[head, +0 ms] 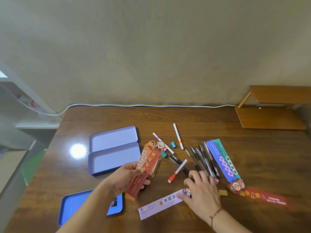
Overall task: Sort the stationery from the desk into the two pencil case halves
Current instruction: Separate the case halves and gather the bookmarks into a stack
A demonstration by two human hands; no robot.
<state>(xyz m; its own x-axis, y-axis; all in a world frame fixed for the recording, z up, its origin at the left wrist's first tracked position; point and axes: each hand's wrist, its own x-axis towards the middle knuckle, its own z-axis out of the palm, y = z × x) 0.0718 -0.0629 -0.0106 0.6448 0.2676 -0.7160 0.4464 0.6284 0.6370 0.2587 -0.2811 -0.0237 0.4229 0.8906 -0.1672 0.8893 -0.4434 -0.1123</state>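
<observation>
blue metal lid (72, 206) at tabletop's near left | open lilac tin pencil case (114, 153), both halves holding nothing | left hand (125, 179) grips red and orange card bookmarks (144, 169) | right hand (202, 189), fingers flat, presses lilac paper bookmark (161, 205) | pens (204, 158) lie right of the case

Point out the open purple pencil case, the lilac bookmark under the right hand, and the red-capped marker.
purple pencil case (112, 163), head view, floor of its nearer half.
lilac bookmark (156, 208), head view, middle of the strip.
red-capped marker (179, 169), head view, white barrel.
</observation>
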